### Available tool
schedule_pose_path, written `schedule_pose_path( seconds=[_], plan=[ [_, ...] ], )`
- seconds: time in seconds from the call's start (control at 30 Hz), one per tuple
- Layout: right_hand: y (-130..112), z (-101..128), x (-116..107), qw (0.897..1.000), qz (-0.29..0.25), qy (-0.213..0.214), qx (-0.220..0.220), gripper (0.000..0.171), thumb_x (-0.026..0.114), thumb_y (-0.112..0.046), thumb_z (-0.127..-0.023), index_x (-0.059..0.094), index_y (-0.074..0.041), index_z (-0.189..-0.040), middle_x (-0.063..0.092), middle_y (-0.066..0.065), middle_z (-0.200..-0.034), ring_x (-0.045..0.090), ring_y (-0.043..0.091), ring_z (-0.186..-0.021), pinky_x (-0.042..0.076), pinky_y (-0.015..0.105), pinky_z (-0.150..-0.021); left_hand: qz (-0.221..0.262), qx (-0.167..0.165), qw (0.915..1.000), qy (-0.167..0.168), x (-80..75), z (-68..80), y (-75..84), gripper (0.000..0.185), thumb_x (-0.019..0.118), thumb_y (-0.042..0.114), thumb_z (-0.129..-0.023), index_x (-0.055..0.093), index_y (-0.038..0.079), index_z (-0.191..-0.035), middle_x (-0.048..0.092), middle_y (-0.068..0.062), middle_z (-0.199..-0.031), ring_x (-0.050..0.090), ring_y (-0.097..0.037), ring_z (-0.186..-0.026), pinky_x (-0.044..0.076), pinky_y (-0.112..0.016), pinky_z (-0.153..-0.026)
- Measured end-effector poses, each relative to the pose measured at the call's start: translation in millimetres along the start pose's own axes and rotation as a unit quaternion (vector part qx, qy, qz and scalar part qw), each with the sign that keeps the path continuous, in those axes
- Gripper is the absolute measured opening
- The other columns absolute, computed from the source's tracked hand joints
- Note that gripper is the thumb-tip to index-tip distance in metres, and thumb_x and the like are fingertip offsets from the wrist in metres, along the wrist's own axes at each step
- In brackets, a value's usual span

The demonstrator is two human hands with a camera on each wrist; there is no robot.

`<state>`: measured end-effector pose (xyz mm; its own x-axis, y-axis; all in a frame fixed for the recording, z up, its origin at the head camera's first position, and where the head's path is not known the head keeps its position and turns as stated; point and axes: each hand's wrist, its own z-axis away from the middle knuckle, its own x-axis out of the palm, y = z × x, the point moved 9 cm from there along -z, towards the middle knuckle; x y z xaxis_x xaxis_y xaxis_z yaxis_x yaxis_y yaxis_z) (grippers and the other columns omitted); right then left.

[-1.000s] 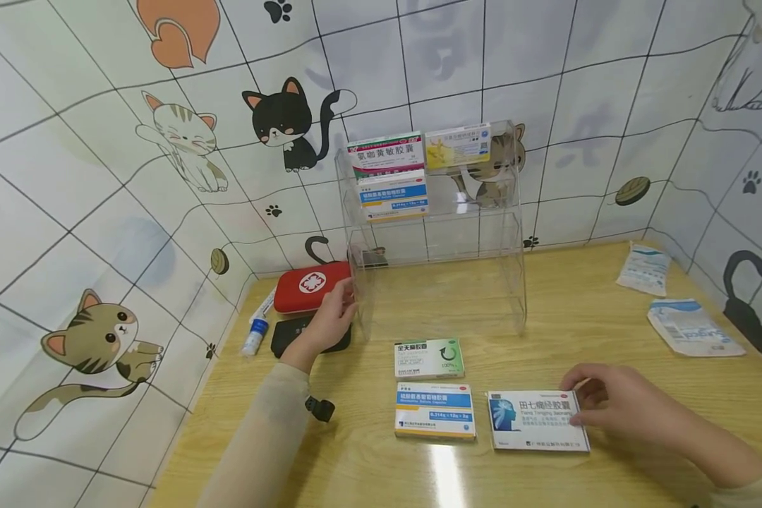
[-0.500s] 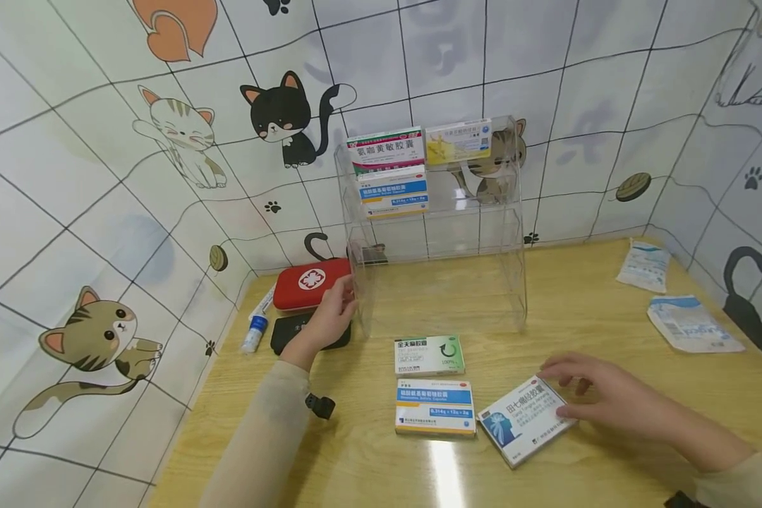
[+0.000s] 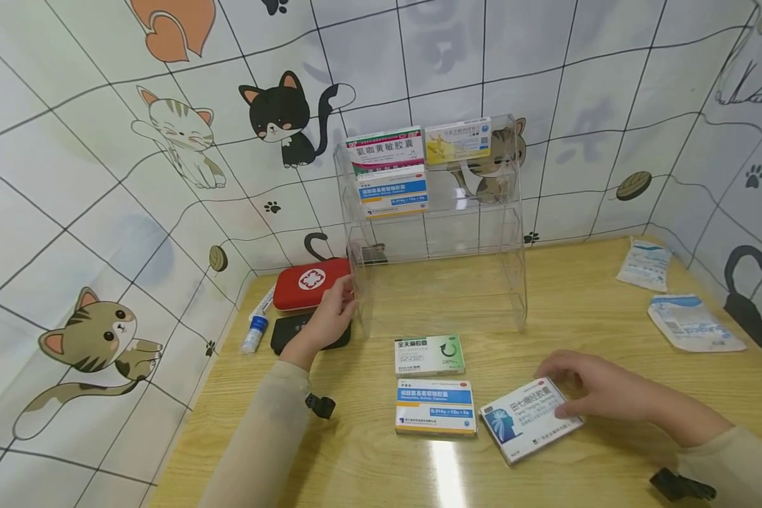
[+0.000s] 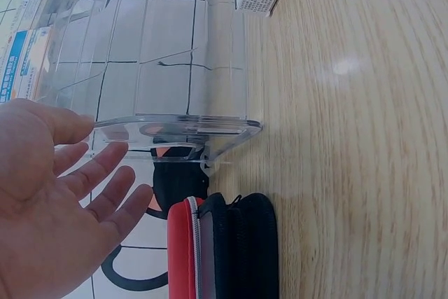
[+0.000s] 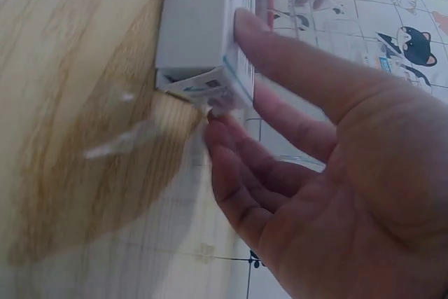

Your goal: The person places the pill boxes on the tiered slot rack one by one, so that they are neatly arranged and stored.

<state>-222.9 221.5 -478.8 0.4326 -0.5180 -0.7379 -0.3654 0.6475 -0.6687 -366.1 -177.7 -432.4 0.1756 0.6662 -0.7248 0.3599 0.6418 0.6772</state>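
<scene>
Home corner: cat-sticker tiles (image 3: 165, 141), medicine rack (image 3: 432, 212).

**Colours on the bench**

The bench (image 3: 571, 310) is pale yellow wood grain. The box under the right hand (image 3: 593, 388) is white with a blue head picture (image 3: 530, 421). Beside it lie a white box with blue and orange bands (image 3: 434, 407) and a green-and-white box (image 3: 428, 355). The pouch (image 3: 310, 283) is red with a white emblem. The rack (image 3: 438, 233) is clear. The wall tiles (image 3: 101, 176) are white with cartoon cats.
</scene>
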Motion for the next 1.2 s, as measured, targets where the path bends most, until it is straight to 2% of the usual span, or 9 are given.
schedule_pose_path(
  seconds=[0.1,0.2,0.3,0.37,0.53,0.7,0.93,1.1,1.2],
  plan=[
    [0,5,-7,1.0,-0.017,0.014,0.016,0.046,0.087,-0.038,-0.081,0.069,-0.019,-0.119,0.069,-0.004,-0.117,0.064,0.002,-0.098,0.057,0.023,-0.077,0.0,0.002,1.0,0.003,-0.8,-0.3,0.4,0.058,0.054,0.007,-0.106,0.026,0.002,-0.157,0.045,-0.024,-0.148,0.05,-0.035,-0.129,0.049,-0.051,-0.112],
    [-1,10,-18,0.998,-0.03,0.045,0.019,0.033,0.086,-0.032,-0.084,0.072,-0.02,-0.111,0.073,-0.003,-0.109,0.067,0.0,-0.091,0.059,0.022,-0.072,0.003,-0.002,1.0,0.001,-1.7,-0.6,0.0,0.058,0.054,0.007,-0.106,0.027,0.003,-0.157,0.045,-0.024,-0.148,0.05,-0.036,-0.13,0.049,-0.051,-0.112],
    [-6,14,-36,0.995,-0.019,0.099,0.01,0.019,0.084,-0.026,-0.086,0.074,-0.025,-0.103,0.075,-0.005,-0.104,0.067,-0.002,-0.086,0.06,0.022,-0.07,0.004,-0.002,1.0,0.0,-2.1,-0.9,-0.4,0.057,0.053,0.007,-0.107,0.026,0.002,-0.157,0.045,-0.025,-0.148,0.05,-0.036,-0.13,0.049,-0.051,-0.112],
    [-11,16,-50,0.988,-0.001,0.152,-0.01,0.018,0.084,-0.018,-0.086,0.076,-0.026,-0.1,0.076,-0.002,-0.104,0.067,-0.004,-0.085,0.06,0.021,-0.069,0.003,0.0,1.0,0.001,-1.9,-1.0,-0.4,0.057,0.053,0.007,-0.106,0.027,0.001,-0.157,0.046,-0.024,-0.148,0.051,-0.036,-0.13,0.049,-0.051,-0.111],
    [-28,18,-83,0.954,0.043,0.294,-0.043,0.026,0.084,-0.005,-0.083,0.08,-0.024,-0.1,0.075,0.005,-0.11,0.065,-0.009,-0.085,0.055,0.01,-0.07,0.001,0.0,1.0,0.003,-1.0,-0.4,0.0,0.058,0.054,0.005,-0.106,0.027,-0.002,-0.156,0.046,-0.022,-0.147,0.051,-0.036,-0.129,0.05,-0.051,-0.111],
    [-50,6,-126,0.92,0.058,0.385,-0.037,0.018,0.083,-0.012,-0.087,0.08,-0.021,-0.102,0.075,0.004,-0.114,0.058,-0.018,-0.085,0.047,0.002,-0.072,-0.002,-0.004,1.0,0.002,-1.0,0.2,1.2,0.058,0.054,0.005,-0.106,0.027,0.001,-0.157,0.046,-0.022,-0.148,0.051,-0.035,-0.129,0.05,-0.051,-0.111],
    [-83,-29,-191,0.893,-0.003,0.448,-0.035,0.02,0.078,-0.024,-0.094,0.08,-0.015,-0.111,0.07,-0.001,-0.124,0.061,-0.012,-0.091,0.047,0.004,-0.072,0.0,-0.011,0.9999,-0.003,-0.1,2.5,1.0,0.058,0.054,0.006,-0.106,0.025,0.002,-0.157,0.045,-0.023,-0.149,0.05,-0.037,-0.131,0.049,-0.052,-0.111],
    [-112,-55,-232,0.864,-0.01,0.497,-0.078,0.023,0.078,-0.019,-0.093,0.079,-0.01,-0.114,0.07,-0.001,-0.124,0.063,-0.002,-0.095,0.05,0.006,-0.083,-0.001,-0.015,0.9999,-0.002,-0.7,2.2,2.1,0.058,0.054,0.008,-0.106,0.026,0.003,-0.157,0.045,-0.021,-0.149,0.049,-0.036,-0.13,0.049,-0.052,-0.111],
    [-121,-71,-249,0.853,-0.013,0.514,-0.085,0.024,0.077,-0.018,-0.094,0.079,-0.01,-0.116,0.068,-0.001,-0.126,0.062,-0.001,-0.099,0.051,0.008,-0.087,-0.003,-0.015,0.9999,-0.004,-0.3,2.2,3.0,0.059,0.054,0.008,-0.107,0.025,0.002,-0.157,0.045,-0.021,-0.148,0.049,-0.035,-0.13,0.049,-0.052,-0.111]
  ],
)
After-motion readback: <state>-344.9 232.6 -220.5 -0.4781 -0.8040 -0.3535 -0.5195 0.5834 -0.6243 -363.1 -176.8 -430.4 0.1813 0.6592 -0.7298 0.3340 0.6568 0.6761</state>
